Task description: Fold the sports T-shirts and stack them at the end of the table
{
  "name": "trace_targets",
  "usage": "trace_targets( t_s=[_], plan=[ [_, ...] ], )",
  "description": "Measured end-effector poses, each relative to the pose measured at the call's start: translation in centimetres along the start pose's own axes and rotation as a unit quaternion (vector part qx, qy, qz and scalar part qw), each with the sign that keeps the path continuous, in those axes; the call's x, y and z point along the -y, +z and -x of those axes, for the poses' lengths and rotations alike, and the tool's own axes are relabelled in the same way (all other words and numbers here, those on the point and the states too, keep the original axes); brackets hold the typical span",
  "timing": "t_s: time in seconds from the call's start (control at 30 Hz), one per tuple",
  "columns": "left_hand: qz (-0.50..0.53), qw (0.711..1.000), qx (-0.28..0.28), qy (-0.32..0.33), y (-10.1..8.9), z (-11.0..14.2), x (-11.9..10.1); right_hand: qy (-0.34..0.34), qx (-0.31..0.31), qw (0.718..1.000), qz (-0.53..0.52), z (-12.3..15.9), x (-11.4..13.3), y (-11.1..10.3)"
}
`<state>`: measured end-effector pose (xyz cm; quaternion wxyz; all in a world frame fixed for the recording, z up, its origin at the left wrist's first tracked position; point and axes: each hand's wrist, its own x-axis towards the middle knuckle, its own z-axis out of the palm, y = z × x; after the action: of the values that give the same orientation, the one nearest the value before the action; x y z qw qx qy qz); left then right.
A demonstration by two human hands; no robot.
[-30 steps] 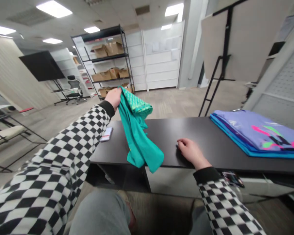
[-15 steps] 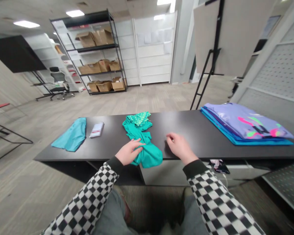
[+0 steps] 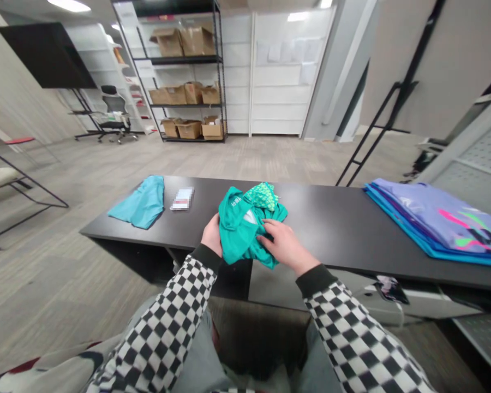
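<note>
A bunched-up green shirt is at the front edge of the desk, with white lettering, a white patch and a lighter green patterned section showing. Closed on its left side is my left hand; the cloth covers most of its fingers. My right hand grips the shirt from the right, thumb and fingers bent into the folds. Left of the shirt lies a blurred-out white and red packet or card. A folded light-blue cloth is farther left.
The dark desk carries a stack of folded shirts, lilac on top of blue, at the right. Below its front edge, a dark phone-like object sits by a cable. Beyond stand a black rack with cardboard boxes and an easel-like stand.
The green shirt was stretched out over the desk edge and is now gathered between both hands. My right hand, off the cloth before, has come onto it. The view has shifted.
</note>
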<state>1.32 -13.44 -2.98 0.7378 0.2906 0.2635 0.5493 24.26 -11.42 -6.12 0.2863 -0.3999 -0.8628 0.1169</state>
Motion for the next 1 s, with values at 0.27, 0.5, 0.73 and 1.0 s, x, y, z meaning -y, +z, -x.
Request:
trace_targets(
  t_s=[0.27, 0.5, 0.73, 1.0],
  plan=[
    [-0.154, 0.977, -0.108, 0.096, -0.5, -0.7, 0.9, 0.219, -0.146, 0.956, -0.133, -0.1, -0.7, -1.4],
    [-0.31, 0.943, -0.015, 0.118, -1.0, -2.5, 2.5, 0.237, -0.194, 0.94, -0.152, -0.2, -1.0, -1.9],
    [-0.428, 0.887, -0.042, 0.17, -1.0, -4.2, 3.0, 0.222, -0.149, 0.963, -0.04, -0.8, 0.5, -1.7],
    [-0.354, 0.914, -0.069, 0.187, -0.5, -4.5, 3.0, 0.216, -0.136, 0.966, -0.033, -1.1, 0.1, -1.5]
  ],
)
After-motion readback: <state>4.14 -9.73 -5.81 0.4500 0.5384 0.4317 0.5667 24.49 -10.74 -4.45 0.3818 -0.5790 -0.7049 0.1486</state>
